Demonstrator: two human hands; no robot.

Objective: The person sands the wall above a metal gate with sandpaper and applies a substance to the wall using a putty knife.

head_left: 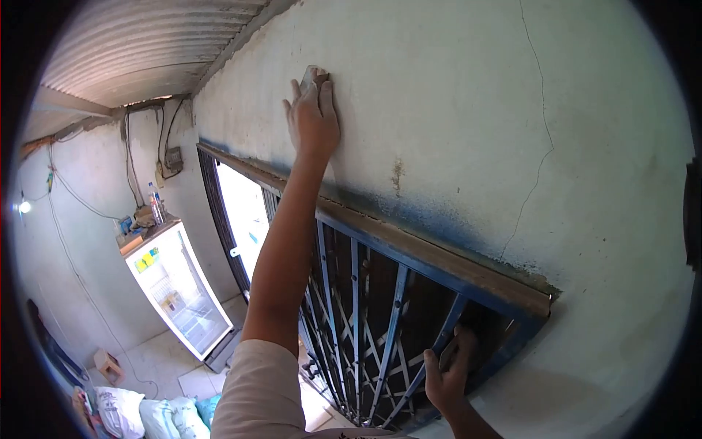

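Note:
High on the pale wall (439, 95), my left hand (313, 121) lies with its palm toward the plaster. Its fingers press a small grey-brown folded piece of sandpaper (320, 76) against the surface; much of the piece is hidden under them. Lower down, my right hand (450, 373) grips an upright bar near the right end of a blue folding metal gate (358, 293), thumb on the near side and fingers partly hidden behind. Above the gate runs a dusty brown ledge (439, 252), with blue paint smudges (431, 216) on the wall over it.
A long crack (545, 110) runs down the wall at right. To the left stands a glass-door fridge (179, 285) with bottles (156, 205) on top. White sacks (157, 417) lie on the floor below. Corrugated roofing (139, 44) slopes overhead; cables hang on the far wall.

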